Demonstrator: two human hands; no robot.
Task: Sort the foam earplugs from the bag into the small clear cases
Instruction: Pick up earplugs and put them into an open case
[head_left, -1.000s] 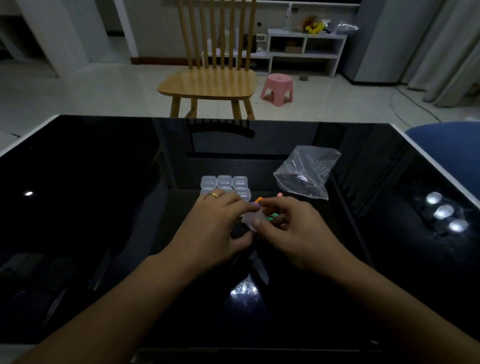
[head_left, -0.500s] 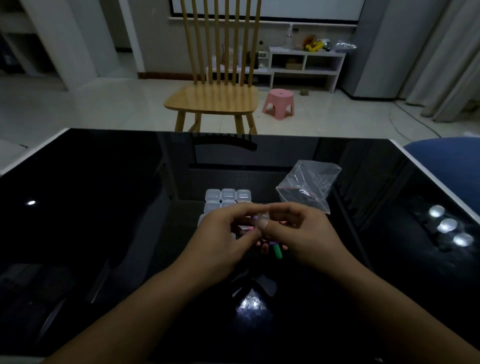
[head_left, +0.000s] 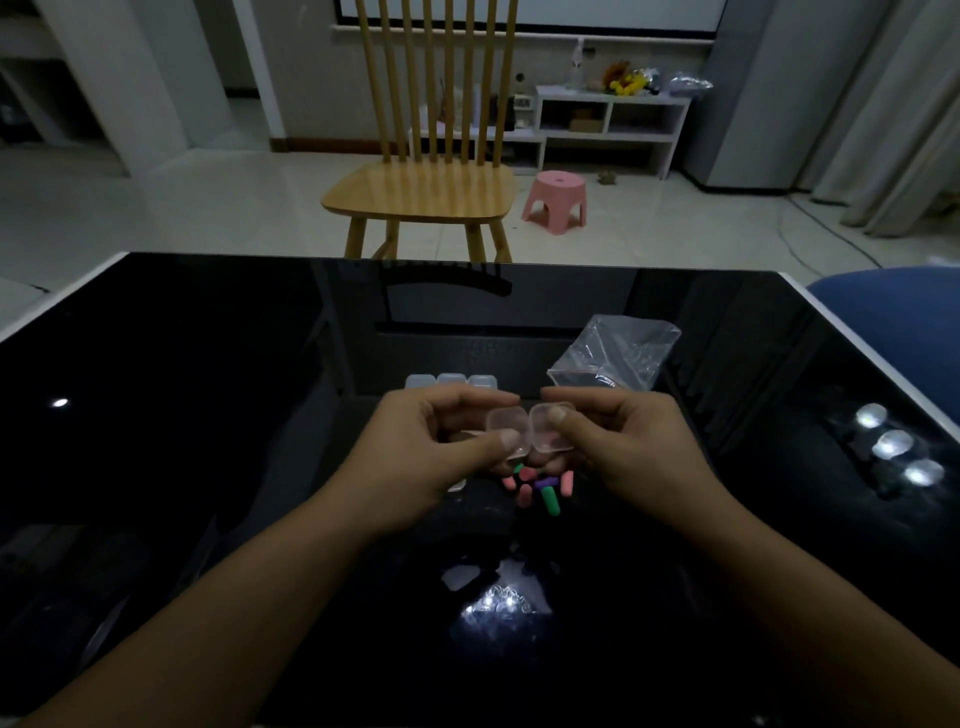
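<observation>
A glossy black table (head_left: 218, 415) fills the view, with a wooden chair (head_left: 431, 171) beyond its far edge at twelve o'clock. On the table, the emptied clear bag (head_left: 615, 356) lies at one o'clock from the hands, and a row of shut clear cases (head_left: 451, 381) sits at eleven o'clock, partly hidden behind the knuckles. The left hand (head_left: 431, 457) and the right hand (head_left: 628, 447) are raised just above the surface, each pinching one half of an opened clear case (head_left: 530, 434) between thumb and fingers, the two halves spread like a book. Directly beneath, at six o'clock from the case, a small heap of pink, green and purple foam earplugs (head_left: 540, 486) lies loose on the glass. To do this step well, it seems best to keep the hinge fully open in one hand, free the other, and feed plugs in gently.
</observation>
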